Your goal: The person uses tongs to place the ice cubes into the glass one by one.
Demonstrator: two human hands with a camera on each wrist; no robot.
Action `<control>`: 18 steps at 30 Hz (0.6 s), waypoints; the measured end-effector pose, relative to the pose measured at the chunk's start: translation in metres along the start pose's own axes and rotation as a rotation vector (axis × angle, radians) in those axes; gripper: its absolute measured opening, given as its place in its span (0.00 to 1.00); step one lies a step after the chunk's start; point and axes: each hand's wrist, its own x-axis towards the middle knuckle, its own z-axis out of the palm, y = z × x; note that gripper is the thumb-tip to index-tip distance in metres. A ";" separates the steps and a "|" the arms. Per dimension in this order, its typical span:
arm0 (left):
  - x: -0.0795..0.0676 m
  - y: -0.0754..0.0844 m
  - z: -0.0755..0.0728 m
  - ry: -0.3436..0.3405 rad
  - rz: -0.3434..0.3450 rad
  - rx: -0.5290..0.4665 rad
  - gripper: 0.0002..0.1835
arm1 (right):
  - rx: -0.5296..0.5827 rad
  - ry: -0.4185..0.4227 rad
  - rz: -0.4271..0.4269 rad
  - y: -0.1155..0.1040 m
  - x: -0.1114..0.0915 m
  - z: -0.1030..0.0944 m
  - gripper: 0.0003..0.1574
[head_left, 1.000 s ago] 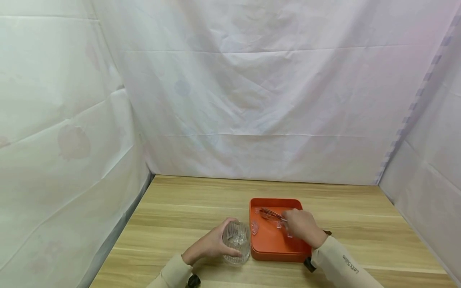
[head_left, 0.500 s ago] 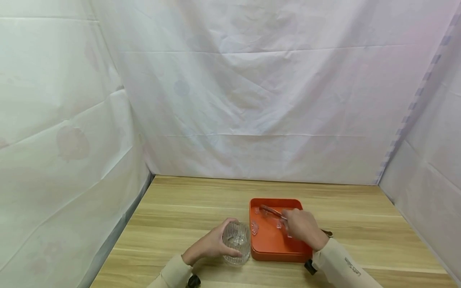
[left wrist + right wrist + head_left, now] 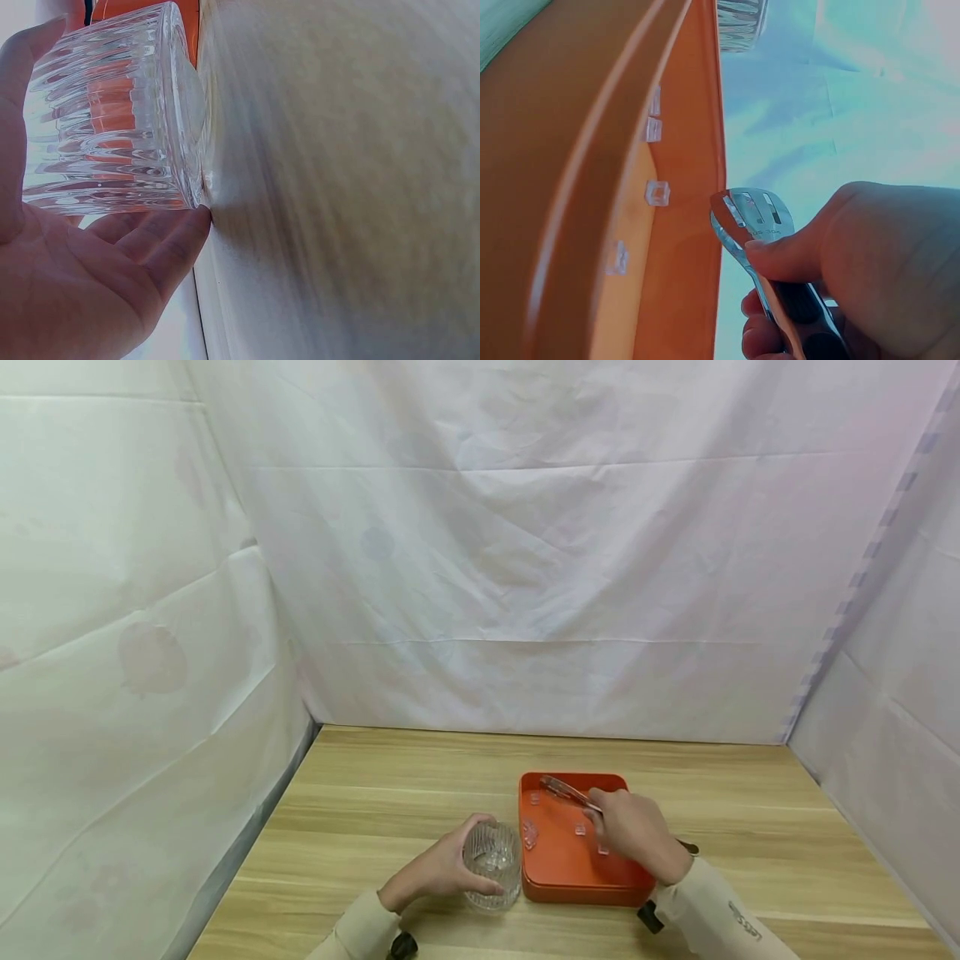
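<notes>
My left hand [image 3: 448, 866] holds a clear ribbed glass [image 3: 492, 867] standing on the table, thumb on one side and fingers on the other. In the left wrist view the glass [image 3: 112, 112] has its base at the tabletop. My right hand [image 3: 633, 831] grips metal tongs [image 3: 567, 792] with slotted ends above an orange-red tray [image 3: 577, 872]. The tongs [image 3: 761, 214] look nearly closed in the right wrist view; whether a cube sits between their ends, I cannot tell. Several small clear cubes [image 3: 657, 193] lie on the tray floor, some clustered by its left wall.
The tray stands just right of the glass on the wood-grain table [image 3: 390, 777]. White cloth [image 3: 510, 552] hangs behind and on both sides. Black wrist straps [image 3: 403, 945] show at the sleeves.
The tongs' ends have come together and risen from the tray floor toward its back wall. My right hand has shifted slightly right. The left hand and glass stay put.
</notes>
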 end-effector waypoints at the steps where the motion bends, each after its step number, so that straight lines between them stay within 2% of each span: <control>1: 0.000 0.000 0.000 -0.001 -0.002 -0.002 0.53 | 0.002 0.005 -0.003 0.000 0.000 -0.001 0.17; 18: 0.000 0.002 0.000 0.001 -0.002 -0.013 0.51 | 0.026 0.024 -0.021 -0.001 -0.003 -0.011 0.21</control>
